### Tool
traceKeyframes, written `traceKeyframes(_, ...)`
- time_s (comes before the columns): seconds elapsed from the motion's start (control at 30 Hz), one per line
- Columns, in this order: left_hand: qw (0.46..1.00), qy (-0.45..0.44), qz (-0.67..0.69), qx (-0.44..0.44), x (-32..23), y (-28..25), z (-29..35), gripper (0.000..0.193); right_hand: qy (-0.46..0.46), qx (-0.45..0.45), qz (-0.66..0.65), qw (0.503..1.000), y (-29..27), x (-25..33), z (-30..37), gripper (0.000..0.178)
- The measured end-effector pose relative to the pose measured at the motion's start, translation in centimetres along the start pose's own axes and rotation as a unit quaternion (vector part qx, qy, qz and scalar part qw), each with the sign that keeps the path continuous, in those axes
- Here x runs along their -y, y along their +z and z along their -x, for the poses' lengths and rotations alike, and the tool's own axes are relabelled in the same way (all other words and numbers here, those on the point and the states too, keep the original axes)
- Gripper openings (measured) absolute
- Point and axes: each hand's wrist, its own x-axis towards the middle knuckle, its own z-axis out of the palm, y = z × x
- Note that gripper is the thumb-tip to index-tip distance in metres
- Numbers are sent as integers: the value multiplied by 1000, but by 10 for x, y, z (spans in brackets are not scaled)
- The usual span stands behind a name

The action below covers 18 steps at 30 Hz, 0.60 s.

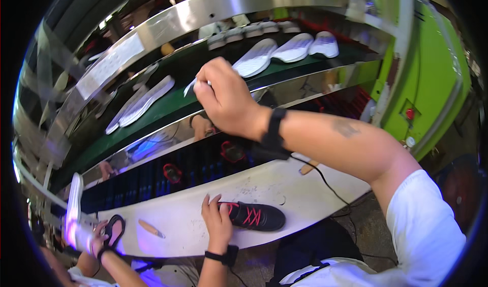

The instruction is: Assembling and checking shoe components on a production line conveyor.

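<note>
My right hand reaches up over the green belt, fingers curled closed. A pale tip of what looks like a white shoe sole pokes out beside its fingers; the rest is hidden. Below, on the white worktop, my left hand has its fingers about the heel end of a black shoe with red laces, covering that end. The toe points right. More white soles lie on the belt: a pair to the left of my fist, and others to its right.
A co-worker's hand holds a dark shoe piece with a pink inside. Wooden-handled tools lie on the worktop. Red-rimmed dark pieces sit beyond it. A metal rail arches over the belt; a green machine panel stands right.
</note>
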Motion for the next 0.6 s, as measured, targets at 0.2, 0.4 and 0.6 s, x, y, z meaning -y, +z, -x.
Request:
traceKeyframes(0.2, 944, 257, -131, 160, -60, 4, 62, 80, -47, 92, -133, 986, -156, 86, 103, 22)
traceKeyframes(0.4, 915, 316, -174, 181, -77, 28, -2, 62, 347, 100, -71, 930, -211, 113, 194, 27)
traceKeyframes(0.6, 954, 292, 52, 52, -94, 9, -41, 40, 474, 145, -212, 843, -246, 117, 225, 26)
